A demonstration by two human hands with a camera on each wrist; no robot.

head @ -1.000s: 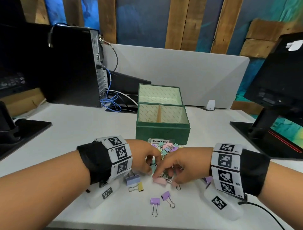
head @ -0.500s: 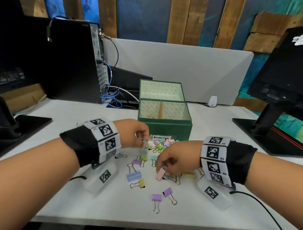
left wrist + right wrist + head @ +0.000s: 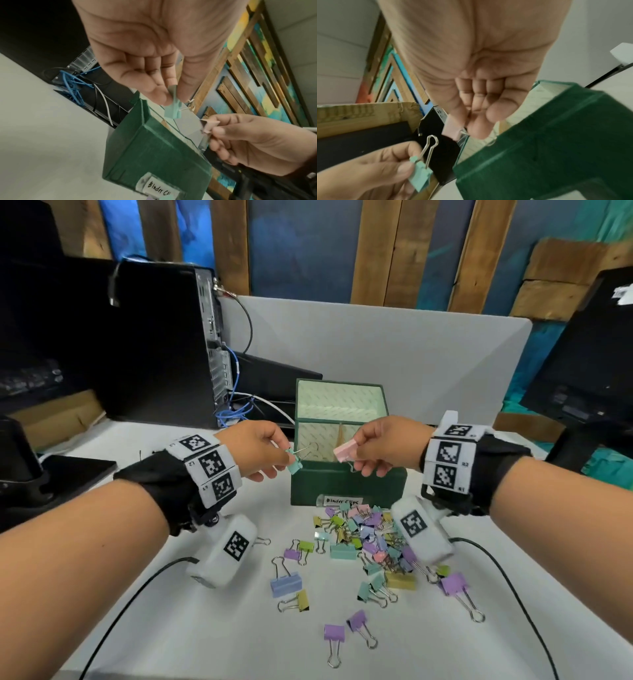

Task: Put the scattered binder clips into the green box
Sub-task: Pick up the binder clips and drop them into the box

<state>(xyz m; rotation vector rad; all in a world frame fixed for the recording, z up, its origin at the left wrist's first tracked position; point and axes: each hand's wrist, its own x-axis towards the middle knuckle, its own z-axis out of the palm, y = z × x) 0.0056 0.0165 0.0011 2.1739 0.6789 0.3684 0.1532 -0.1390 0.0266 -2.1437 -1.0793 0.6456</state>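
Note:
The open green box (image 3: 346, 486) (image 3: 154, 155) (image 3: 556, 155) stands mid-table with its lid up and a divider inside. My left hand (image 3: 270, 455) pinches a teal binder clip (image 3: 294, 465) (image 3: 172, 111) (image 3: 420, 177) at the box's front left corner. My right hand (image 3: 371, 448) pinches a pink binder clip (image 3: 346, 451) (image 3: 208, 126) (image 3: 452, 129) over the box's front compartment. A pile of pastel binder clips (image 3: 370, 539) lies on the table in front of the box, with strays nearer me: a blue one (image 3: 286, 583) and two purple ones (image 3: 346, 630).
A black computer tower (image 3: 161, 344) with blue cables (image 3: 233, 414) stands at the back left. A monitor (image 3: 589, 350) on its stand is at the right, a grey divider panel (image 3: 376, 354) behind the box. Black wrist cables (image 3: 513, 587) trail over the white table (image 3: 171, 628).
Both hands have risen from the clip pile to the box's top edge, the left carrying a teal clip and the right a pink one.

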